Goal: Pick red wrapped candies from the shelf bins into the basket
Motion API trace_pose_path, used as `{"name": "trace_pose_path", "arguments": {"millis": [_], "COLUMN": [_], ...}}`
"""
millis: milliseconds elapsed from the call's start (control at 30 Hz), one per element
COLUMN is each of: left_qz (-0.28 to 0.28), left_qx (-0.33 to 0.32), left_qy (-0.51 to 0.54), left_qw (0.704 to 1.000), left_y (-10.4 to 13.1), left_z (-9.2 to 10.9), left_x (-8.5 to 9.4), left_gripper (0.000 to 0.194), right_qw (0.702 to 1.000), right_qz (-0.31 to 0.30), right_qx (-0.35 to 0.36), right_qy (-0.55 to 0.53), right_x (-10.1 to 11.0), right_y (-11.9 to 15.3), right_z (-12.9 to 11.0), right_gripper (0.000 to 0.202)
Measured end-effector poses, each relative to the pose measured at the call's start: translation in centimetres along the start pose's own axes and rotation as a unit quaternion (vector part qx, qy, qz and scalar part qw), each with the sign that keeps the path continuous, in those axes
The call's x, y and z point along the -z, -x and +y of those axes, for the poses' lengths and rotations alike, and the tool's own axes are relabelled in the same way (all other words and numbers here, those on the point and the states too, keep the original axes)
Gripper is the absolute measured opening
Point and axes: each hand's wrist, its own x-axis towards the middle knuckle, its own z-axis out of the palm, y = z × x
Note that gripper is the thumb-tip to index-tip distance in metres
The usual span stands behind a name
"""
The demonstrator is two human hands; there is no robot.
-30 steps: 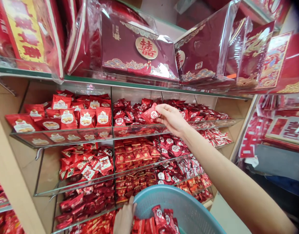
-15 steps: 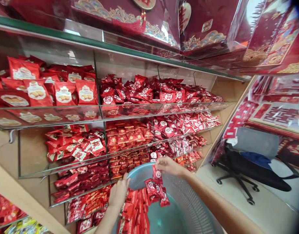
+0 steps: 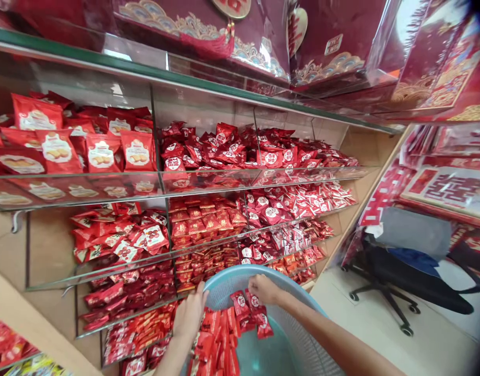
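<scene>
Head view: right hand [image 3: 264, 290], fingers pinched narrow, holds red packet [image 3: 254, 301]; left hand [image 3: 189, 316] grips basket [image 3: 298, 290].

Below the right hand [image 3: 264, 290], we see bare basket floor [image 3: 265, 352]; beyond that hand, rim [image 3: 245, 269] and shelves [image 3: 208, 184] obstruct.

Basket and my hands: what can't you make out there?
Right hand, head view: its own curled fingers hide whether it grips a small packet.
Basket's near side, head view: cut off by the bottom edge.
Basket floor under the long red packets, head view: covered by them.
That small packet's fine print, head view: too small.
</scene>
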Motion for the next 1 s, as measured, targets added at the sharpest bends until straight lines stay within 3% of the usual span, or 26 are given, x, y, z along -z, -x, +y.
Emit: {"name": "trace_pose_path", "arguments": {"millis": [167, 300, 367, 433, 533, 667, 733, 833, 933, 1000], "left_qz": [0.012, -0.003, -0.006, 0.000, 0.010, 0.016, 0.020, 0.017, 0.009, 0.008], "left_qx": [-0.005, 0.008, 0.009, 0.004, -0.003, -0.002, -0.004, 0.000, 0.008, 0.006], "left_qy": [0.001, 0.018, 0.028, 0.033, 0.021, 0.013, 0.015, 0.018, 0.022, 0.023], "left_qw": [1.000, 1.000, 1.000, 0.999, 1.000, 1.000, 1.000, 1.000, 1.000, 1.000], "left_y": [-0.1, -0.1, -0.1, -0.2, -0.2, -0.4, -0.4, -0.4, -0.3, -0.3], "left_z": [-0.3, -0.4, -0.4, -0.4, -0.4, -0.4, -0.5, -0.6, -0.5, -0.5], "left_x": [-0.6, -0.7, -0.6, -0.6, -0.8, -1.1, -1.3, -1.4, -1.3, -1.1], "left_gripper": [0.046, 0.046, 0.046, 0.047, 0.047, 0.046, 0.046, 0.047, 0.046, 0.046], "right_qw": [0.983, 0.973, 0.968, 0.952, 0.892, 0.821, 0.811, 0.844, 0.900, 0.920], "right_qz": [0.070, 0.102, 0.143, 0.222, 0.361, 0.483, 0.484, 0.408, 0.307, 0.272], "right_qx": [-0.030, -0.007, 0.054, 0.140, 0.250, 0.286, 0.302, 0.313, 0.266, 0.228], "right_qy": [0.167, 0.207, 0.198, 0.156, 0.103, 0.103, 0.130, 0.154, 0.158, 0.167], "right_x": [-0.4, 2.4, 5.2, 8.6, 14.6, 23.1, 26.7, 30.2, 31.5, 31.6], "right_y": [0.4, 1.8, 3.2, 4.7, 6.3, 5.8, 4.5, 2.2, 0.4, -0.3], "right_z": [-0.5, -4.6, -8.1, -11.8, -16.3, -19.3, -19.8, -20.5, -21.3, -21.9], "right_gripper": [0.029, 0.025, 0.023, 0.028, 0.028, 0.018, 0.023, 0.046, 0.058, 0.058]}}
